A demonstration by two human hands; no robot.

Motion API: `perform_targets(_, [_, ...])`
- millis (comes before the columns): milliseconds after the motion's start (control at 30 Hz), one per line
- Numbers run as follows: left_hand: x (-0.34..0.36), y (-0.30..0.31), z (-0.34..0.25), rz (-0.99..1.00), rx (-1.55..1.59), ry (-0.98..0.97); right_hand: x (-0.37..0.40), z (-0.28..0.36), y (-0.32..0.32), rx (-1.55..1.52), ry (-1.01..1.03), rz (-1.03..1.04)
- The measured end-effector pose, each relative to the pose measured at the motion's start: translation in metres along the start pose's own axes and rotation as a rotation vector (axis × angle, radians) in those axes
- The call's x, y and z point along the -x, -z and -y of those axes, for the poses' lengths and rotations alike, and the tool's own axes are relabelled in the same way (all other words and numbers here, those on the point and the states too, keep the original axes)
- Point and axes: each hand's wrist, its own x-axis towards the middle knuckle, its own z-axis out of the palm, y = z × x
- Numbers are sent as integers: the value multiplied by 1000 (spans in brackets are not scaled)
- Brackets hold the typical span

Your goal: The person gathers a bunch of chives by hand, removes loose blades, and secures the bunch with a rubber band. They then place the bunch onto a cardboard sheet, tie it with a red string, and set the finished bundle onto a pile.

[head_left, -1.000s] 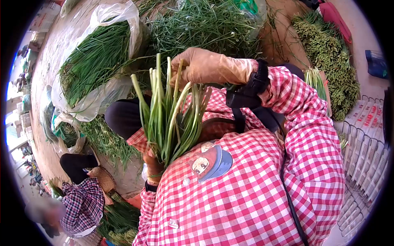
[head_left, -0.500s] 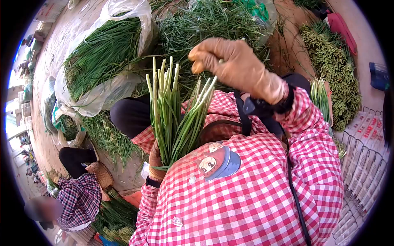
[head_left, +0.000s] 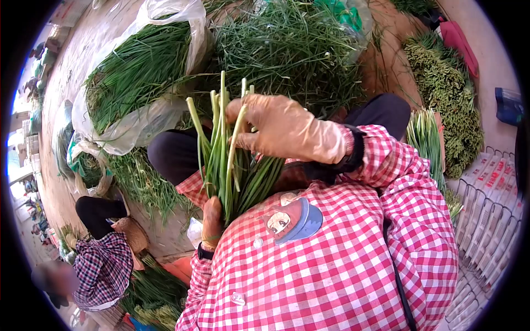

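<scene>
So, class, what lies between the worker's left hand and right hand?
Green stalks, in the head view: the left hand grips them low, the right hand is at their upper ends.

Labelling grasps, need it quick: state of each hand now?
Left hand: closed, holding the stalks.
Right hand: curled at the stalks' upper ends; whether gripping, can't tell.

Floor [head_left: 113, 27]: scattered green stalks [head_left: 149, 185], filled plastic bag [head_left: 124, 138].

2 gloved hands [head_left: 287, 129] [head_left: 211, 223], 1 bunch of stalks [head_left: 223, 171] (stalk no. unclear), 2 wearer's knees [head_left: 170, 157] [head_left: 381, 113], 1 co-worker [head_left: 102, 270], 1 cartoon print [head_left: 298, 220], 1 crimson obj. [head_left: 459, 47]
</scene>
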Motion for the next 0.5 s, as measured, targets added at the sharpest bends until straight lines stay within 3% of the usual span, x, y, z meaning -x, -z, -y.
perform_targets(33, [-1, -9, -15, -72, 324, 93, 0, -8, -10, 61, 143, -90])
perform_targets(67, [-2, -18, -30, -170, 618, 164, 0, -4, -7, -23, 13, 32])
perform_targets(133, [-16, -8, -72, 104, 616, 199, 1, -3, -7, 5, -54, -21])
perform_targets(167, [-17, -12, -79, 68, 611, 235, 1, 7, -3, 97, -174, 41])
perform_targets(300, [-17, -9, -59, -10, 771, 437, 6, -7, -23, 44, -54, -55])
perform_targets(333, [-19, -10, -59, -21, 786, 405, 2, -15, -28, -93, -59, -74])
perform_targets(433, [-17, -13, -40, -127, 719, 258, 2, -4, -22, -38, -15, -118])
perform_targets(467, [-15, -10, -35, -84, 797, 219, 0, -15, -28, 105, 235, -231])
perform_targets(500, [-16, -10, -34, -40, 875, 180, -2, -18, -23, 290, 334, -314])
